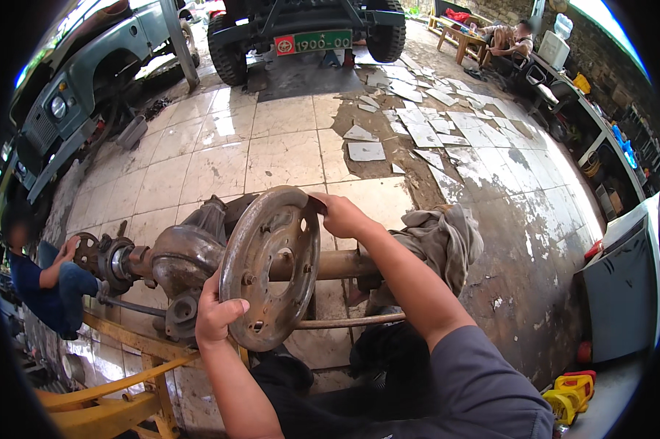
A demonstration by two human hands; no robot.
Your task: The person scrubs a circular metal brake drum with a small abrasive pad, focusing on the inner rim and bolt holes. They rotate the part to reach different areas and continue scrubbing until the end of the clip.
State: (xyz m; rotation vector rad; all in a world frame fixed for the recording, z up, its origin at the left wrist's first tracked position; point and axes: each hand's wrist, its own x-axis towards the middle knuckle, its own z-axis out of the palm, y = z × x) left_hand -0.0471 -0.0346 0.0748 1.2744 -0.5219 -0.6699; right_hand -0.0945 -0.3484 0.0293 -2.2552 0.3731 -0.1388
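Upright in front of me is a round, rusty brake backing plate (251, 245) with a rolled rim, a large centre hole and smaller holes. My left hand (219, 311) is closed on its lower left rim, thumb on the face. My right hand (341, 215) has its fingers closed on the upper right rim. Behind the plate lies a vehicle axle with a bulging differential housing (191, 252). Its tube (337, 265) shows through the plate's centre hole and runs to the right. A grey-brown cloth (444, 238) drapes over the right end of the axle.
A yellow metal stand (118, 391) is at lower left. A co-worker (48, 278) crouches left, hands at a round part on the axle's other end. Broken tiles (421, 132) litter the floor. Parked vehicles (300, 22), a workbench (604, 132) and a yellow toy (564, 402) surround the area.
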